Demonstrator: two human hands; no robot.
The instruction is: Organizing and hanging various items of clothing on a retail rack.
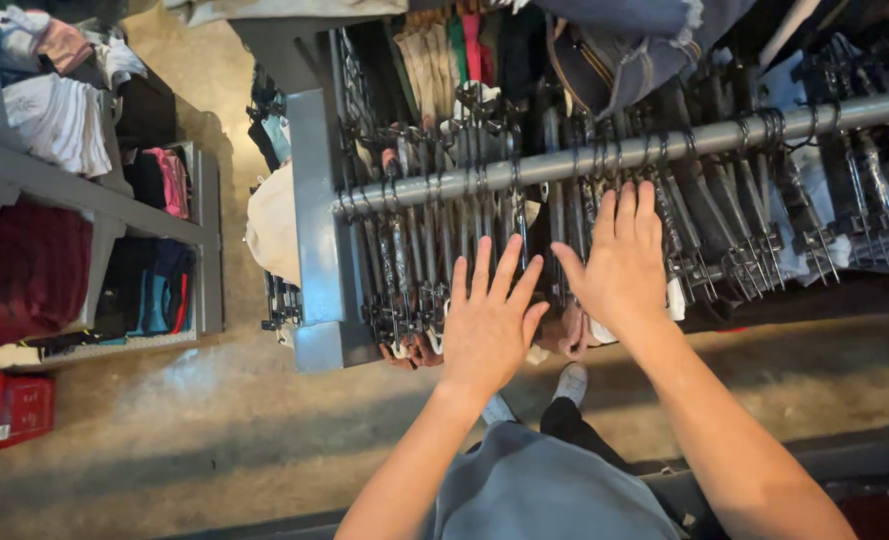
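Fingers (484, 272) of the left hand (486, 330) fanned apart and stretched flat, tips reaching up into the dark clip hangers (434, 250) at the centre of the frame; nothing pinched, palm facing down. Fingers (626, 212) of the right hand (619, 265) held straight and nearly side by side, thumb splayed toward the left, tips just below the grey metal rail (624, 152) and resting against the hangers there; no grip closed on anything. Both hands close together, just apart, at the middle of the frame, forearms running down to the lower edge.

Head view, upper half: rail crossing from centre left to the right edge, tilted upward to the right, packed with black hangers and metal clips along its whole length. Folded and hung clothes (454, 50) in beige, green, red and denim behind it at the top. Grey upright post (314, 230) of the rack at centre left, holding the rail's end.

Left side of the frame: grey shelving unit (84, 195) with stacked garments, white and pink above, dark red and blue below. Red crate (19, 410) at lower left on the concrete floor (214, 440). Bottom centre: grey shirt (544, 495) of the wearer, one pale shoe (569, 382) just above it.
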